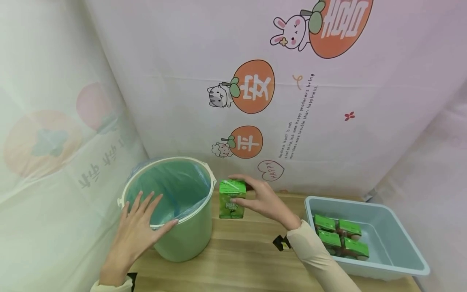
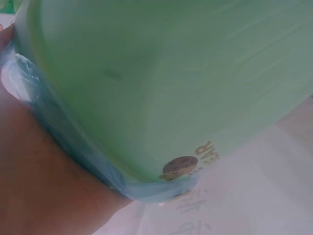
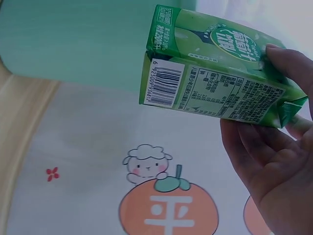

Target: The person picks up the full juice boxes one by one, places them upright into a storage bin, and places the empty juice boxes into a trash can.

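A green juice carton [image 1: 232, 200] is upright in my right hand [image 1: 265, 201], pinched between thumb and fingers beside the bucket. In the right wrist view, the carton [image 3: 215, 73] shows a barcode and printed panels. My left hand [image 1: 136, 229] lies over the near-left rim of a pale green bucket [image 1: 186, 239], fingers spread and straight, thumb along the rim. A thin bluish plastic liner [image 1: 171, 178] covers the bucket's inside and folds over its edge. The left wrist view shows the bucket's outer wall [image 2: 171, 88] close up, with the liner's fold [image 2: 73, 132] by the hand.
On the right of the wooden table [image 1: 251, 263] stands a light blue-grey plastic tub [image 1: 395, 253] with several green cartons [image 1: 355, 247] inside. A printed white cloth [image 1: 175, 109] hangs behind the table, and more cloth closes in both sides.
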The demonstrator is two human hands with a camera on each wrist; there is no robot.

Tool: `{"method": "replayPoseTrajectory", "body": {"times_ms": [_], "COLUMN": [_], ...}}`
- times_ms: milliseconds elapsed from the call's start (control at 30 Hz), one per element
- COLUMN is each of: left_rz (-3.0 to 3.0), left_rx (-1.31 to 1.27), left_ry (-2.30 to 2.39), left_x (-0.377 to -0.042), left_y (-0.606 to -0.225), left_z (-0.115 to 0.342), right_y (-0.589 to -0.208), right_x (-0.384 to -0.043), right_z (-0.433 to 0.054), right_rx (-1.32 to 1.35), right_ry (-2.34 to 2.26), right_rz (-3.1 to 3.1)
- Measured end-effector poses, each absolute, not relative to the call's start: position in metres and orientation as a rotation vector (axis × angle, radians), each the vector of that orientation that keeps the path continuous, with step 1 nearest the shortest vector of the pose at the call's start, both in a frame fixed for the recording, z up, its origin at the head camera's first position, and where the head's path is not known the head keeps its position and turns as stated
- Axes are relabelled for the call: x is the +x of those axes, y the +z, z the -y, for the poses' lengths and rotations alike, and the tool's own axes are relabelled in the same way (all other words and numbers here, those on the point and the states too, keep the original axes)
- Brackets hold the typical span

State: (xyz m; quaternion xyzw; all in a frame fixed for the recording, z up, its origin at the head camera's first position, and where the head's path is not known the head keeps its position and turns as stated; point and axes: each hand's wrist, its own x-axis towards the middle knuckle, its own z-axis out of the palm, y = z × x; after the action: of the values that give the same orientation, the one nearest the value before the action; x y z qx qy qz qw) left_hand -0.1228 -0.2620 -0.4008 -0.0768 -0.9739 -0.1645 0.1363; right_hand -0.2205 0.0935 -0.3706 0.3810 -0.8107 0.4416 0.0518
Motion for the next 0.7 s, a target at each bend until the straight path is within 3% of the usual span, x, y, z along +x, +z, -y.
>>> {"method": "replayPoseTrajectory", "body": {"times_ms": [700], "left_rz": [2.831], "left_rx": [-0.202], "left_ry": [-0.454], "left_x": [-0.121], "left_y": [-0.401], "left_z": [0.261], "right_y": [-0.323], "right_x": [-0.248], "right_z": [-0.044], "right_rx": [1.234], "right_ry": [1.479], "right_rz": [2.447]}}
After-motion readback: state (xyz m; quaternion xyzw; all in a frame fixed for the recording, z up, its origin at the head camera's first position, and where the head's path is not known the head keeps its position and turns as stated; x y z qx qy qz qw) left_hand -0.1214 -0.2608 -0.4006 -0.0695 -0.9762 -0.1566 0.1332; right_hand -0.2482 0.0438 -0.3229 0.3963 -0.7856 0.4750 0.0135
